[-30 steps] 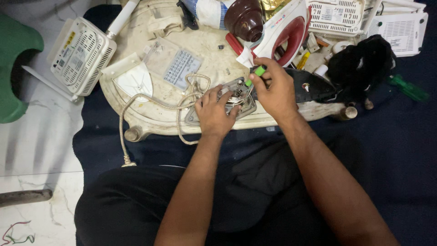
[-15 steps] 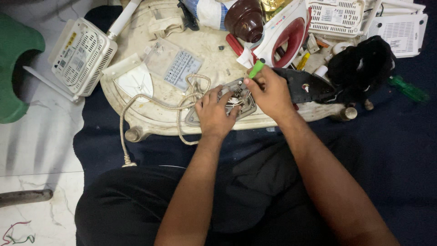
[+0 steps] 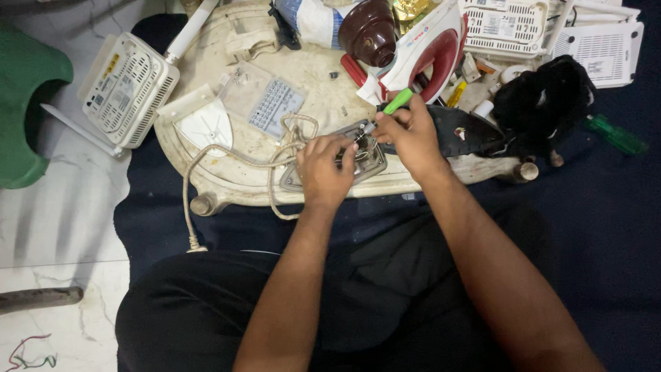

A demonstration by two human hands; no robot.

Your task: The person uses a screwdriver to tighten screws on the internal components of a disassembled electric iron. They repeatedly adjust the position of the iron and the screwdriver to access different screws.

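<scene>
A metal iron soleplate (image 3: 369,160) lies on the low cream table (image 3: 206,165), with a beige cloth-covered cord (image 3: 227,160) looping off to its left. My left hand (image 3: 325,169) presses down on the soleplate and holds it still. My right hand (image 3: 411,132) grips a green-handled screwdriver (image 3: 398,102), its tip angled down onto the soleplate's top side. The part under the tip is hidden by my fingers.
A black iron cover (image 3: 461,131) lies right of my hand. Behind it stand a red-and-white iron shell (image 3: 430,52), a brown ceramic piece (image 3: 368,31) and white routers (image 3: 124,89). A grey perforated plate (image 3: 265,103), a green stool (image 3: 27,114) and a green screwdriver (image 3: 615,134) lie around.
My right hand has tilted the green screwdriver a little; its handle now points further up and right. My left hand stays on the soleplate.
</scene>
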